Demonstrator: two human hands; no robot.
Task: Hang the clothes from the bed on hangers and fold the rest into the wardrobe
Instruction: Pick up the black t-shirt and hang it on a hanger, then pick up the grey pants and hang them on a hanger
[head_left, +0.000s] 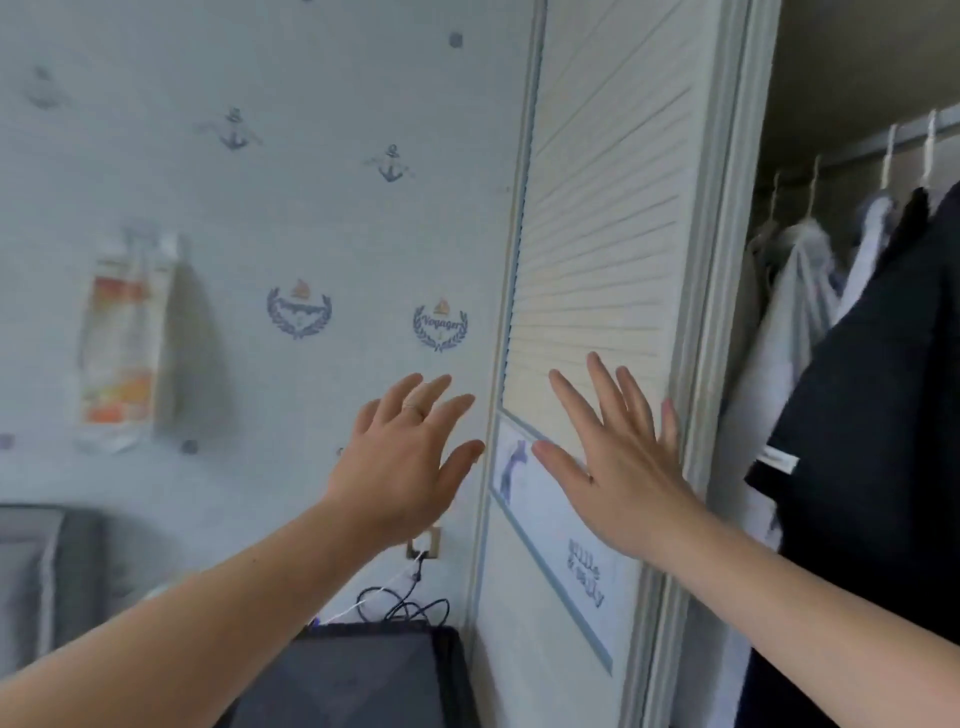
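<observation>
Your left hand (405, 457): fingers straight, loosely spread, holding nothing, raised in front of the anchor-print wall (260, 182). There is a ring (415, 410) on one finger. Your right hand (618, 467): fingers wide apart, palm toward the louvred wardrobe door (597, 234), little finger at the door's right edge. Can't tell if it actually touches.

The wardrobe is open right of the door. Light clothes (800, 291) hang on white hangers (888, 156) from the rail (857, 150). A dark garment (872, 415) hangs nearest you, covering part of the opening.

A plastic bag (122, 338) hangs on the wall at left. Black cables (410, 608) trail below a socket (426, 540), above a dark box (353, 675).
</observation>
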